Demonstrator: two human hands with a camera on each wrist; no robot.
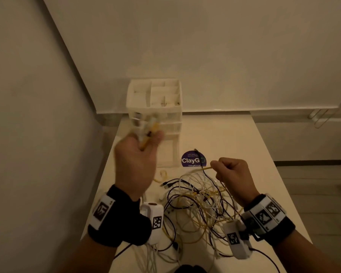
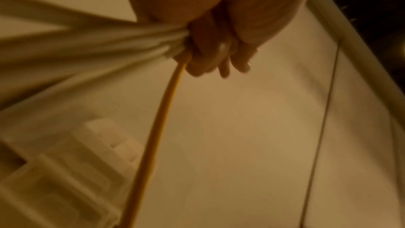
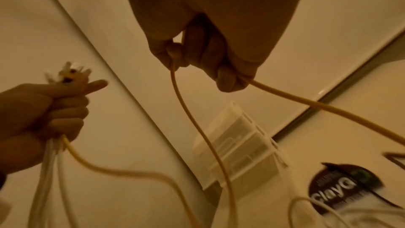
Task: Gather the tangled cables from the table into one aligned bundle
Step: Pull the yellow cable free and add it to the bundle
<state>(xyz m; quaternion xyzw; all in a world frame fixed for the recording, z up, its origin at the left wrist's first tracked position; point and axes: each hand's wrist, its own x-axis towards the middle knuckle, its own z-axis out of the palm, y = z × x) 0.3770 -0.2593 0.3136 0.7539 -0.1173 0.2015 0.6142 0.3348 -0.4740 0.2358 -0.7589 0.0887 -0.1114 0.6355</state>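
Observation:
A tangle of white, yellow and black cables (image 1: 197, 203) lies on the white table (image 1: 254, 154) in front of me. My left hand (image 1: 138, 156) is raised above the table's left side and grips a bunch of cable ends (image 1: 146, 127), white ones and a yellow one, with the plugs sticking up past the thumb. In the left wrist view the fingers (image 2: 210, 55) curl round white cables (image 2: 109, 46) and one yellow cable (image 2: 162, 119). My right hand (image 1: 232, 174) is a fist that holds a yellow cable (image 3: 219, 145) just above the pile. That cable passes through the curled fingers (image 3: 228, 79).
A white plastic drawer organiser (image 1: 156, 107) stands at the back of the table against the wall, with one drawer pulled out. A round dark "ClayGo" sticker (image 1: 193, 159) lies on the table behind the pile. A wall runs close along the left.

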